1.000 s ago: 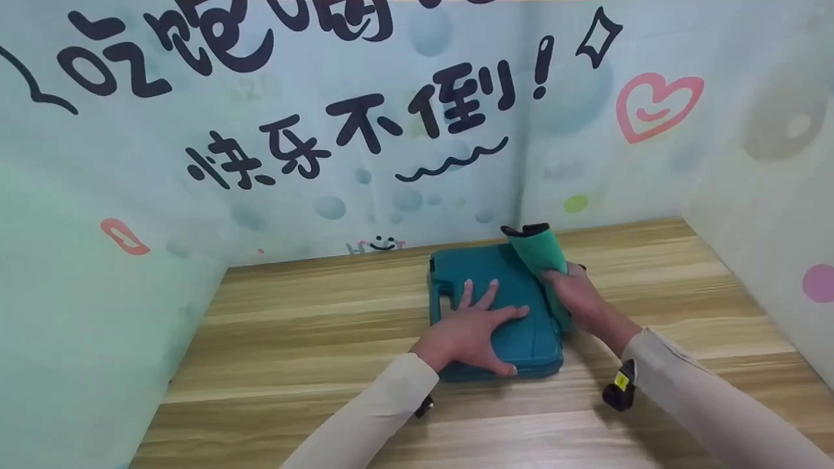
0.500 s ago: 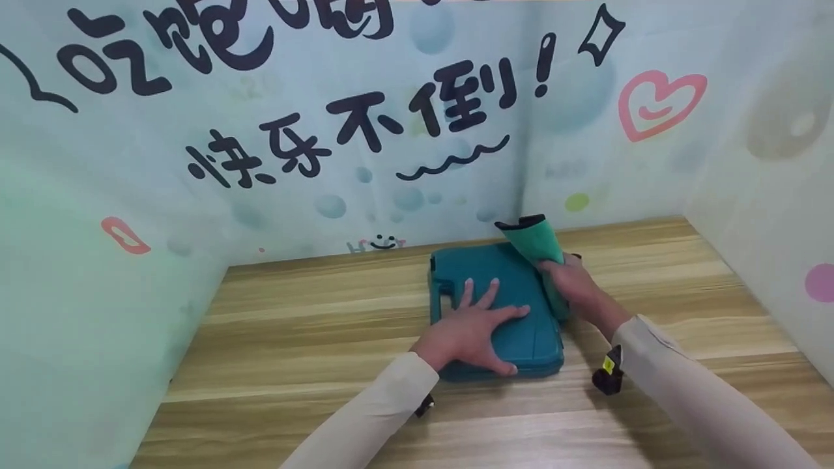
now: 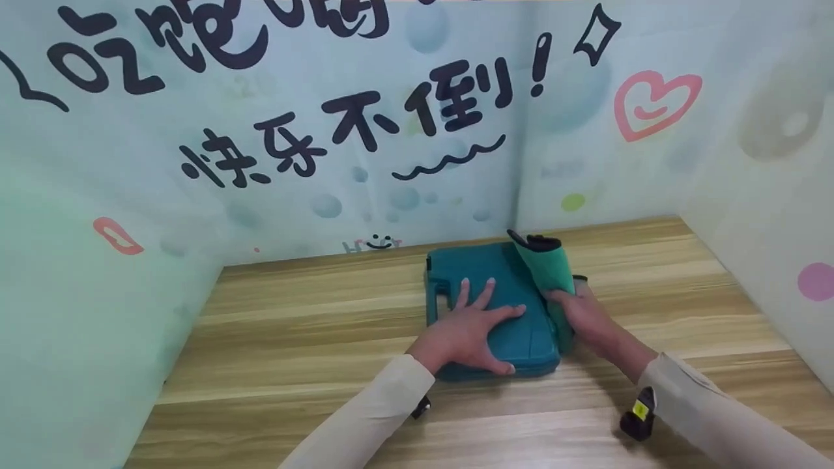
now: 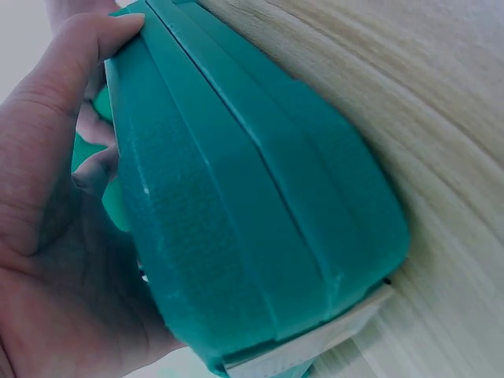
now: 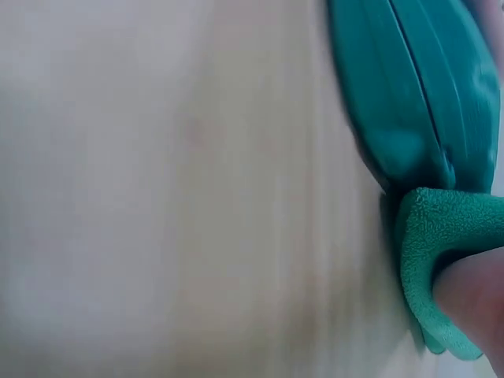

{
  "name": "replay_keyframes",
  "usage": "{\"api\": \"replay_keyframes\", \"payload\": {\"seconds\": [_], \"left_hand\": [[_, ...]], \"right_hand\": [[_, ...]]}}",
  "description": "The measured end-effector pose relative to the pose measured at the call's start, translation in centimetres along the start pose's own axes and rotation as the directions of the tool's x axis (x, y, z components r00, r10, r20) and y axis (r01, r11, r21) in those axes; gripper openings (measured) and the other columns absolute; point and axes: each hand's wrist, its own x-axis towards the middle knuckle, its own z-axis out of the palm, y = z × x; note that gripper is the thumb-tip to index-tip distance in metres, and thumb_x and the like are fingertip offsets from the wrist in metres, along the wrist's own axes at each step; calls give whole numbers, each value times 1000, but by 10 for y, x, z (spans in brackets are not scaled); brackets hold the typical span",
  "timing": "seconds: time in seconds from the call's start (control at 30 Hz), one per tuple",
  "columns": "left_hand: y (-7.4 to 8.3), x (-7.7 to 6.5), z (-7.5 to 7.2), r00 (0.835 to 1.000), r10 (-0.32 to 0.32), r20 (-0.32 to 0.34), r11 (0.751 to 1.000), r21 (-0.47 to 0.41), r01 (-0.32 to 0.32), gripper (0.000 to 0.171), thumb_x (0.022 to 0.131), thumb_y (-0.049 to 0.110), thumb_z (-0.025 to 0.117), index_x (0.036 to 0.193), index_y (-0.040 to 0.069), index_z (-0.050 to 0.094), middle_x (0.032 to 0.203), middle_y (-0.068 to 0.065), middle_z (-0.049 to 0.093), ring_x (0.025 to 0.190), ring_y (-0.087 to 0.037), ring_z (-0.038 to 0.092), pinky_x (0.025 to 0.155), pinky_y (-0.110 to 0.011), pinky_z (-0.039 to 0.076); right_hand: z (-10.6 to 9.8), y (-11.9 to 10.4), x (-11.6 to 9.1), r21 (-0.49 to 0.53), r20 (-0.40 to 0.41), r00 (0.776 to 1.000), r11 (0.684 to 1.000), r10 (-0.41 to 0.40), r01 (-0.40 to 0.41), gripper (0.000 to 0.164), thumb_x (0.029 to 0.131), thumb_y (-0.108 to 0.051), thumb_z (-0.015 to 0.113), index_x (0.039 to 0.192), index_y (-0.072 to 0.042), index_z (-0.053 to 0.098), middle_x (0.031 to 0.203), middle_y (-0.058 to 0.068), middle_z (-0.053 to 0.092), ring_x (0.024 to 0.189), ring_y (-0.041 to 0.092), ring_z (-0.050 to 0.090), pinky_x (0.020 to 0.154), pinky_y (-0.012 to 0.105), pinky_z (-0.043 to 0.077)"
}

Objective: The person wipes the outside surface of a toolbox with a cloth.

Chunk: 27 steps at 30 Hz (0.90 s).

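A teal plastic carrying case (image 3: 472,262) lies flat on the wooden table, its handle cut-out on the left. Spread over its lid is my left hand (image 3: 464,333), fingers extended. In the left wrist view the thumb of the left hand (image 4: 47,189) reaches along the edge above the case's seam. My right hand (image 3: 585,320) grips a green cloth (image 3: 546,264) with a black edge, bunched against the case's right side. The right wrist view has the cloth (image 5: 449,224) folded around a finger and pressed at the corner of the case (image 5: 409,87).
The wood-grain table (image 3: 313,352) extends around the case on all sides. A printed backdrop (image 3: 287,215) stands behind it, with side walls left and right. A small black device (image 3: 638,417) with a yellow label hangs at the right sleeve.
My right hand and the cloth slid a little away from me along the case's right side, then back nearer. The left hand and the case stay in place.
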Motion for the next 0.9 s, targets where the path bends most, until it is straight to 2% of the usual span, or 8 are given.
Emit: {"api": "replay_keyframes", "payload": {"seconds": [0.2, 0.53, 0.9], "left_hand": [[-1, -1, 0, 1000, -1, -9, 1000, 3, 1, 92, 81, 68, 74, 158, 49, 28, 169, -7, -4, 149, -44, -14, 110, -70, 20], [0, -2, -1, 1000, 8, -16, 1000, 20, -7, 92, 81, 70, 72, 158, 49, 28, 169, -8, -4, 148, -46, -13, 109, -71, 19], [1, -3, 0, 999, 22, -29, 1000, 5, -21, 91, 81, 66, 75, 158, 45, 31, 169, -10, -3, 148, -47, -12, 109, -68, 23]], "right_hand": [[14, 2, -23, -15, -69, 997, 999, 32, -34, 52, 105, -17, 46, 147, 9, 29, 141, 25, 46, 125, 36, 45, 110, 54, 31], [28, 5, -54, 4, -93, 992, 996, 84, -84, 58, 106, -19, 44, 154, 5, 21, 152, 23, 35, 136, 38, 34, 116, 59, 17], [36, 5, -73, 67, -142, 983, 992, 115, -107, 54, 106, -16, 46, 149, 9, 26, 149, 24, 36, 135, 37, 33, 116, 57, 15]]}}
